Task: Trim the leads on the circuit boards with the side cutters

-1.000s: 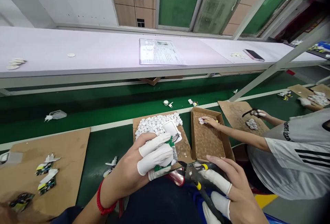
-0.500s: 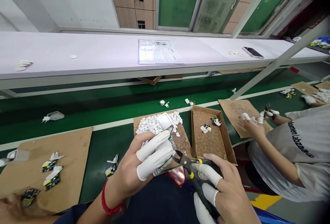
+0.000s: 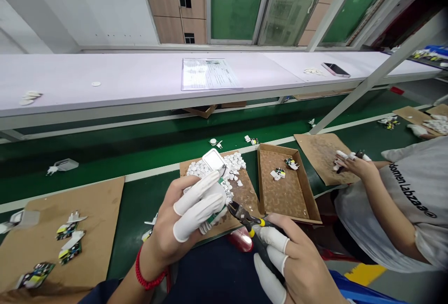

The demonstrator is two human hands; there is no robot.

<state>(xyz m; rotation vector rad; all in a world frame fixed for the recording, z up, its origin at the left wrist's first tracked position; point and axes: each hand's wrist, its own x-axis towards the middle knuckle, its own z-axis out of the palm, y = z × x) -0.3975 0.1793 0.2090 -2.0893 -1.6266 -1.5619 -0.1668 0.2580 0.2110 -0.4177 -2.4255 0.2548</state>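
Note:
My left hand (image 3: 189, 213), with white finger cots, is wrapped round a white plastic charger-like part (image 3: 213, 159) with green circuit board edges; its square end points away from me, and the fingers hide most of the rest. In my right hand (image 3: 297, 252) is a pair of cutting pliers (image 3: 257, 234) with black and yellow handles. The pliers' jaws meet the near right side of the part, beside my left fingertips. Beyond, a heap of small white pieces (image 3: 236, 161) covers the far end of a cardboard sheet (image 3: 245, 196).
To the right stands a shallow cardboard box (image 3: 280, 196) holding circuit boards (image 3: 279, 173). Another cardboard sheet (image 3: 101, 220) with several boards lies left, a co-worker's fingers at its near edge. A co-worker (image 3: 381, 210) sits right. A white shelf (image 3: 140, 77) crosses behind the green bench.
Both my hands, with the part and the pliers, have shifted slightly left. The part's square end has risen a little. The right co-worker's hands have moved; the left one's hand has drawn back.

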